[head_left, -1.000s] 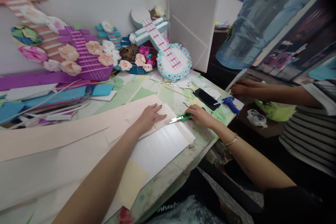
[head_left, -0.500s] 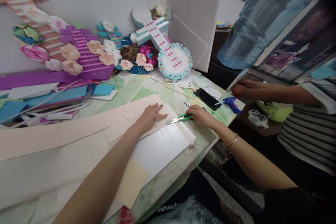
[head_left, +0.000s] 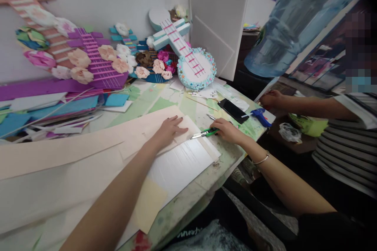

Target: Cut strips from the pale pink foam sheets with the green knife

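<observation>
My left hand [head_left: 169, 130] lies with fingers spread on a pale peach sheet [head_left: 97, 139], pressing on its right end. In my right hand [head_left: 226, 130] is a green utility knife [head_left: 205, 133], its blade pointing left at the sheet's edge close to my left fingers. A pen-like metal tip [head_left: 211, 117] shows just beyond my right hand; I cannot tell whether the hand holds it. Under the peach sheet lies a white board [head_left: 182, 162] with several thin lines across it. A small cream piece [head_left: 150, 204] sits by my left forearm.
A black phone [head_left: 232, 110] and a blue glue gun [head_left: 260, 117] lie beyond my right hand. Decorated craft guitars [head_left: 196, 68] lean along the wall, with foam scraps [head_left: 61, 106] at left. Another person's hand [head_left: 271, 99] is at the right, near a water bottle [head_left: 294, 27].
The utility knife has turned slightly in my right hand, its blade less broad in view. My left hand stays in place. The other person's arm has shifted slightly.
</observation>
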The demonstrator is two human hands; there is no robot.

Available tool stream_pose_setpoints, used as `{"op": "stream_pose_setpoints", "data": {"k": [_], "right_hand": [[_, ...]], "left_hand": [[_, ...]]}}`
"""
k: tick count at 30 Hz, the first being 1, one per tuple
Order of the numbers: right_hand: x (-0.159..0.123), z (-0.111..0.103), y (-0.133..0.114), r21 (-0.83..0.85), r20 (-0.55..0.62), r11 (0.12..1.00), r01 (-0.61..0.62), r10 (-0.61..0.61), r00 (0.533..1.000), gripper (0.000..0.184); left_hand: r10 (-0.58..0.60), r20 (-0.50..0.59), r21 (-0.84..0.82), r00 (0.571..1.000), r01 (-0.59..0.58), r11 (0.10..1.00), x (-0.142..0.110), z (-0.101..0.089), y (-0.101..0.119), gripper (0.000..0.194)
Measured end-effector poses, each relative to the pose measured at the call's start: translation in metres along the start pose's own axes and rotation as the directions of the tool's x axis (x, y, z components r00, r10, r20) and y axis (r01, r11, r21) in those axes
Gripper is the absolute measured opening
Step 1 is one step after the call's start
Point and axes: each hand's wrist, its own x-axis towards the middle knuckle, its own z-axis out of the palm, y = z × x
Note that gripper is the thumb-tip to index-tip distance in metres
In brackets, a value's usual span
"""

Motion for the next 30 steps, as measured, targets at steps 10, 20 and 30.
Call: {"op": "stream_pose_setpoints", "data": {"k": [10, 20, 30], "right_hand": [[-0.0034, 0.0008, 0.0059, -0.002, -0.034, 1.0, -0.012, 0.012, 0.999, 0.032], [-0.0043, 0.0017, 0.0082, 0.0, -0.07, 0.999, -0.052, 0.052, 0.996, 0.032], [0.0014, 0.005, 0.0023, 0.01, -0.065, 0.999, -0.046, 0.046, 0.997, 0.033]], "left_hand": [[0.004, -0.015, -0.016, 1.0, -0.004, 1.0, 0.0, 0.0026, -0.0033, 0.043], [-0.004, -0.019, -0.041, 1.0, 0.003, 0.999, -0.0001, 0.002, -0.002, 0.048], [-0.008, -0.025, -0.039, 1.0, 0.007, 0.999, -0.0008, 0.003, -0.0017, 0.04]]}}
